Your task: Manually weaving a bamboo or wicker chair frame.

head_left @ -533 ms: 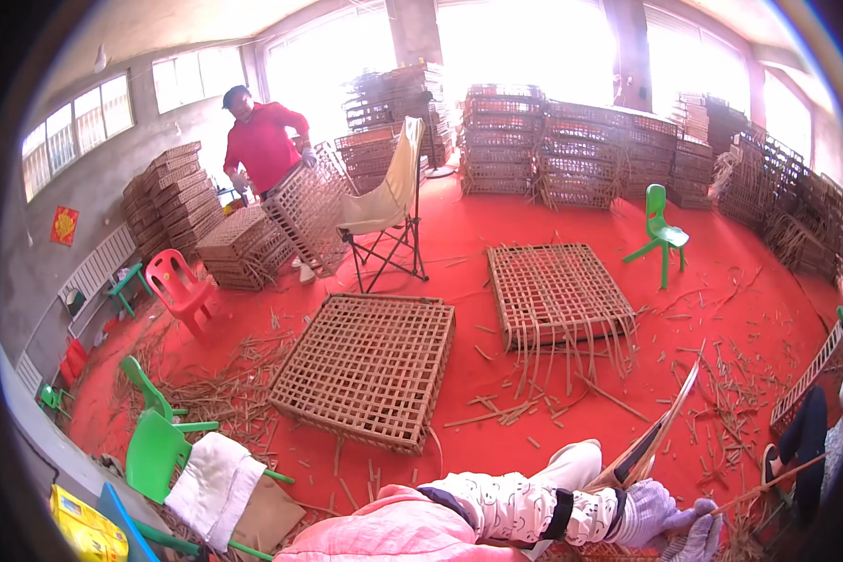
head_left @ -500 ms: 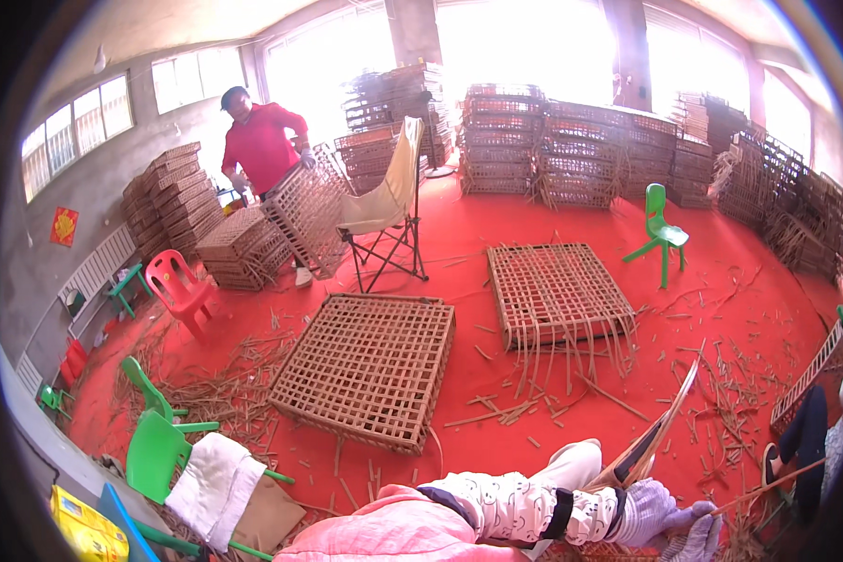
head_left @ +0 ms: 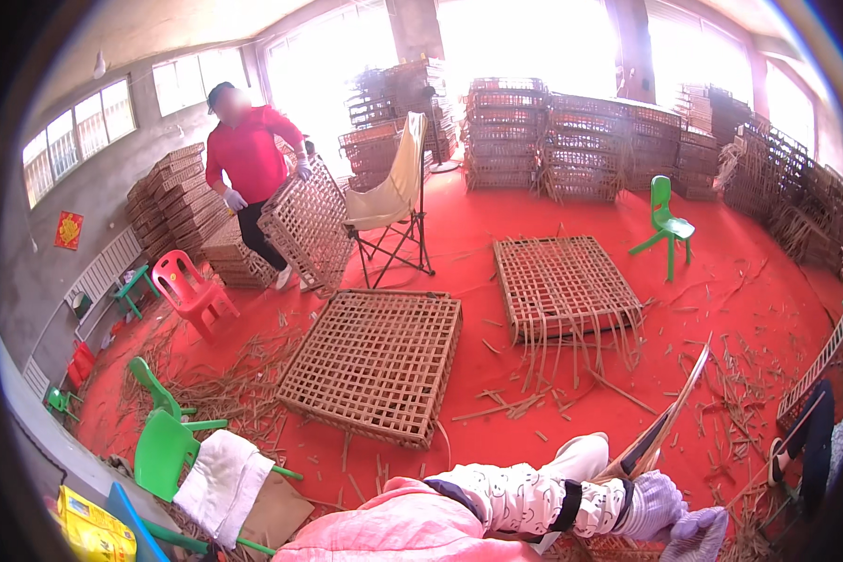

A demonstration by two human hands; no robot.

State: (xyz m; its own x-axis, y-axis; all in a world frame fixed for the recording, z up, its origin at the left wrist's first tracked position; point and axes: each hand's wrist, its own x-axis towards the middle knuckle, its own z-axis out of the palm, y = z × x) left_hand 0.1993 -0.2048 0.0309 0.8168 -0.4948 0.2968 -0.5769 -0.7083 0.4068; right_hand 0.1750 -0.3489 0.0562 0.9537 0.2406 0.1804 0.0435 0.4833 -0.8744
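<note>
My left arm, in a white patterned sleeve with a black band, reaches across the lower edge toward the right. On my left hand [head_left: 654,506] is a lavender glove; its fingers are hidden. Close against it, what looks like my right hand [head_left: 701,532] in a striped glove is cut by the lower edge, so its grip cannot be made out. Part of a brown woven frame [head_left: 618,548] shows under the gloves. A bundle of long strips [head_left: 663,431] slants up beside my pale trouser leg [head_left: 579,457].
Two woven lattice crates [head_left: 370,365] [head_left: 567,286] lie on the red floor covering. A person in red [head_left: 248,155] holds another crate [head_left: 307,225]. Stacked crates [head_left: 504,136] line the windows. Chairs [head_left: 670,220] and scattered strips [head_left: 721,412] stand about; another person's leg [head_left: 806,440] is at right.
My gloved hands have drawn slightly lower, and the strip that met my fingertips has shifted away. The person in red has straightened, with the free hand lower. The whole view has shifted slightly.
</note>
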